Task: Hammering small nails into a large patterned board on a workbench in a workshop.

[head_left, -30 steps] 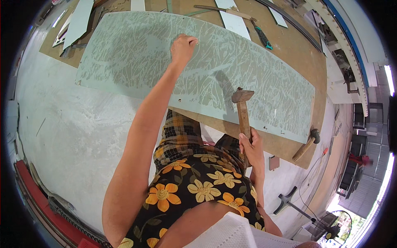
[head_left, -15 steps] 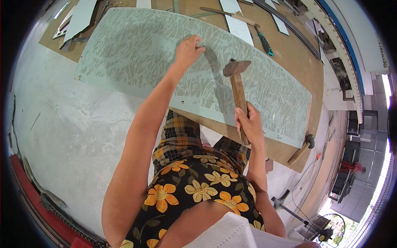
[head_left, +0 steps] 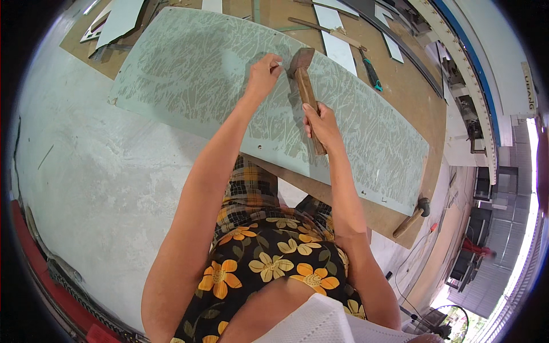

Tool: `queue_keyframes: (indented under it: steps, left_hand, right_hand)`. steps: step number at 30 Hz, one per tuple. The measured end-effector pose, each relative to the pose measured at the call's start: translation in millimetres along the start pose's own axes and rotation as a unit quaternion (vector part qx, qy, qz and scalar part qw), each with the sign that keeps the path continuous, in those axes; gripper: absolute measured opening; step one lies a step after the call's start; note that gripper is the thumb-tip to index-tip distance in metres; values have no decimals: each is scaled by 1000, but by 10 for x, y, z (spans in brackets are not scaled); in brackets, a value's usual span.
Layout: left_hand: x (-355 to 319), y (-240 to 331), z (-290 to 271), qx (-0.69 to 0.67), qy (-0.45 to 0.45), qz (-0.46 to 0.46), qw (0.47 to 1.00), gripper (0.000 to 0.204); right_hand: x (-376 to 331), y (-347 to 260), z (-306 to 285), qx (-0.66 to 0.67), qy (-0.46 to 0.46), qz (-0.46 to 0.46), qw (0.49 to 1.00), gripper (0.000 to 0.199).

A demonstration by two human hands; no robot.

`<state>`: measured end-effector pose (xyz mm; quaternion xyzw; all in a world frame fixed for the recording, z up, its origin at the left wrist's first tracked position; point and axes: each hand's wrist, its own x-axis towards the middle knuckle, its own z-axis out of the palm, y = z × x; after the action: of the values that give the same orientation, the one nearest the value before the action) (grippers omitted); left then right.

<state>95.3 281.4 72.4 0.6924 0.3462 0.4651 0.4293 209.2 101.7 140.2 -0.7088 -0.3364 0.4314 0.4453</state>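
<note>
A large grey-green panel (head_left: pixel 189 63) with pale streaky markings lies flat on a brown work table in front of me. My right hand (head_left: pixel 323 124) grips the wooden handle of a hammer (head_left: pixel 307 88), whose head is over the panel just right of my left hand. Low over the panel's upper middle, my left hand (head_left: pixel 264 75) has its fingers curled and thumb pressed in. Whatever those fingers may pinch is too small to make out. Small holes or dark fittings dot the panel's near edge.
A black-headed mallet (head_left: pixel 422 207) lies at the table's right corner. Beyond the panel are a teal-and-black handled tool (head_left: pixel 371 71), a long wooden-handled tool (head_left: pixel 326 30), white strips (head_left: pixel 338 50) and dark bars. A fan (head_left: pixel 441 327) stands lower right; a person in red (head_left: pixel 473 248) is far right.
My right hand has carried the hammer up and left, bringing its head close beside my left hand. My left hand remains near the same spot on the panel, fingers drawn in more.
</note>
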Motion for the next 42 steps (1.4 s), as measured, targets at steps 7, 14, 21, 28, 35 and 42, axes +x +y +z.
queue_keyframes:
  steps: [7,14,21,28,35,42]
  left_hand:
    - [11,21,23,8,3,11,1000,21]
    - [-71,-9,-20,46,-23,41,998,20]
    - [-585,354,-324,132,-123,196,964,14]
    - [-1025,537,-822,119,-45,116,985,12]
    - [-1416,462,-1407,103,102,-7,989,11]
    - [-1414,291,-1935,100,235,-33,966,13]
  right_hand:
    - [-48,25,13,37,17,-7,999,29]
    - [-242,51,-24,4,-19,12,1000,28]
    - [-947,401,-284,22,23,7,999,22]
    - [-1278,637,-474,1,57,20,998,21]
    - [-1217,876,-470,46,51,31,997,26]
    - [-1231,879,-429,76,59,42,995,29]
